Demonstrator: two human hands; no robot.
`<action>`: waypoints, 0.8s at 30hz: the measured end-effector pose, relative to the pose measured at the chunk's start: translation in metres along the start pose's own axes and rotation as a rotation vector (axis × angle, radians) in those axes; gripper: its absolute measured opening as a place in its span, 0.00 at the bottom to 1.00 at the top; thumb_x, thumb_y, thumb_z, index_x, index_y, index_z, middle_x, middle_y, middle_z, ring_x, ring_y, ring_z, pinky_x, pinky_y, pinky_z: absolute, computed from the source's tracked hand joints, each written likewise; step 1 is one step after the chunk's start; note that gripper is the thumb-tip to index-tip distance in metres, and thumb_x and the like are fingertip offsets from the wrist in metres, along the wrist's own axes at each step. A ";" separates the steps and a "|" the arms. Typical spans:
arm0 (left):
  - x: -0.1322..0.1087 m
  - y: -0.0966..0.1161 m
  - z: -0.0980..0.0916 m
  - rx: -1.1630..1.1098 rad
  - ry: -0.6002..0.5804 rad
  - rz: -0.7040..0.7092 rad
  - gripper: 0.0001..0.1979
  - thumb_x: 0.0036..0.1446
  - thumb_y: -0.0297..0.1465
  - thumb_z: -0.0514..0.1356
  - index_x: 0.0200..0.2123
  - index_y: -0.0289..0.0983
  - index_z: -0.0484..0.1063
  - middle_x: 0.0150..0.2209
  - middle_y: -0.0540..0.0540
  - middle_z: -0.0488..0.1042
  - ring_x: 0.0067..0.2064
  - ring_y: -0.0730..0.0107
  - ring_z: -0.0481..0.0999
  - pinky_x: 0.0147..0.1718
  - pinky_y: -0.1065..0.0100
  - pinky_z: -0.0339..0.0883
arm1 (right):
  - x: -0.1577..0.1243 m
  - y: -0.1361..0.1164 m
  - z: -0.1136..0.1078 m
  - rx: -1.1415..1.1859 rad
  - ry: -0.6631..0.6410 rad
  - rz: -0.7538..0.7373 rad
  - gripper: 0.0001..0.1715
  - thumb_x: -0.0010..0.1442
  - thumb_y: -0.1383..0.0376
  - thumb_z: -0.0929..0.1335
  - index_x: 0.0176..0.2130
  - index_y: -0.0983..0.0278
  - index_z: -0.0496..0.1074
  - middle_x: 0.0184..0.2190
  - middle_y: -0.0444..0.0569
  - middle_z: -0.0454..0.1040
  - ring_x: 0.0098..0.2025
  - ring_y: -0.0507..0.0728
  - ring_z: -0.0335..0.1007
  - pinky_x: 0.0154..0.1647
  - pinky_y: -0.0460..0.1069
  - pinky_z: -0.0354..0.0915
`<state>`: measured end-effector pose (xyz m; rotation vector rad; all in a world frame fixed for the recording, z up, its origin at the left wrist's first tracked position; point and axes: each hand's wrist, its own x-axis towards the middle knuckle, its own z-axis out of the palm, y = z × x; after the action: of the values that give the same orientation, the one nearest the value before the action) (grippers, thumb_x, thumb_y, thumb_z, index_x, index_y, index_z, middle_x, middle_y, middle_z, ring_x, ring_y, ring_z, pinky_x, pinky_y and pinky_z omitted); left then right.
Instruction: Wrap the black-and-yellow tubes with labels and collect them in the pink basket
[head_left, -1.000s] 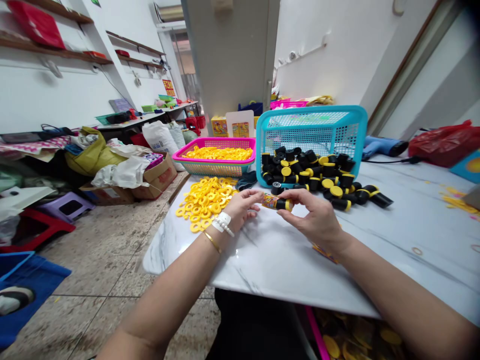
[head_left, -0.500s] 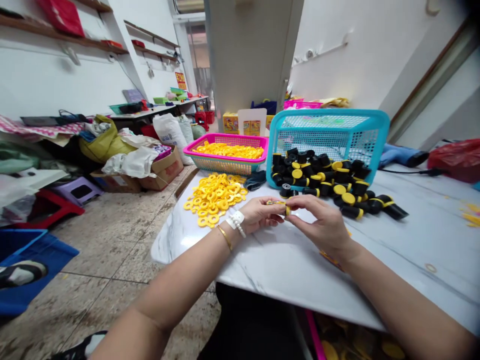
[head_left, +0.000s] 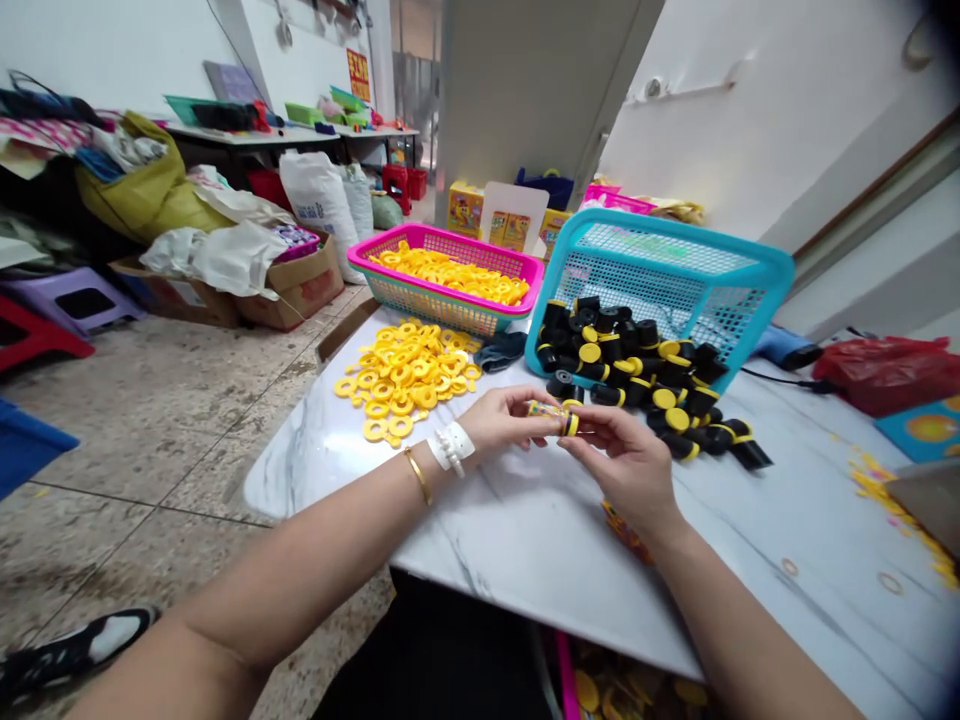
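My left hand (head_left: pixel 504 423) and my right hand (head_left: pixel 625 463) meet over the marble table (head_left: pixel 525 530). Both pinch one small black tube with a yellow ring and a printed label (head_left: pixel 553 413). The fingers of each hand are closed on its ends. Just beyond the hands lies a pile of black tubes with yellow rings (head_left: pixel 645 375), spilling from a tipped blue basket (head_left: pixel 675 270). A heap of loose yellow rings (head_left: pixel 405 375) lies left of my left hand.
A pink basket (head_left: pixel 450 275) full of yellow rings stands at the table's far edge. A red bag (head_left: pixel 889 370) and a blue tool (head_left: pixel 784 348) lie at the right. Boxes, sacks and stools crowd the floor at left. A pink bin (head_left: pixel 600 680) sits under the table.
The camera has tilted down and swung left. My hands have stayed together on the tube, the left fingers closing further over its labelled end.
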<state>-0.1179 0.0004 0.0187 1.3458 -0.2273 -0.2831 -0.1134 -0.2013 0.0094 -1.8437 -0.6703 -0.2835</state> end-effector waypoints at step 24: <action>-0.009 0.002 -0.002 0.544 -0.047 0.351 0.17 0.55 0.34 0.65 0.49 0.38 0.76 0.39 0.45 0.79 0.40 0.67 0.76 0.40 0.70 0.66 | -0.002 -0.005 0.011 0.485 -0.076 0.599 0.17 0.48 0.56 0.79 0.34 0.64 0.79 0.31 0.48 0.81 0.31 0.55 0.78 0.39 0.53 0.77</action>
<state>-0.1255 0.0057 0.0197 1.8019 -0.6036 0.0522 -0.1198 -0.1901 0.0082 -1.5011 -0.1850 0.3211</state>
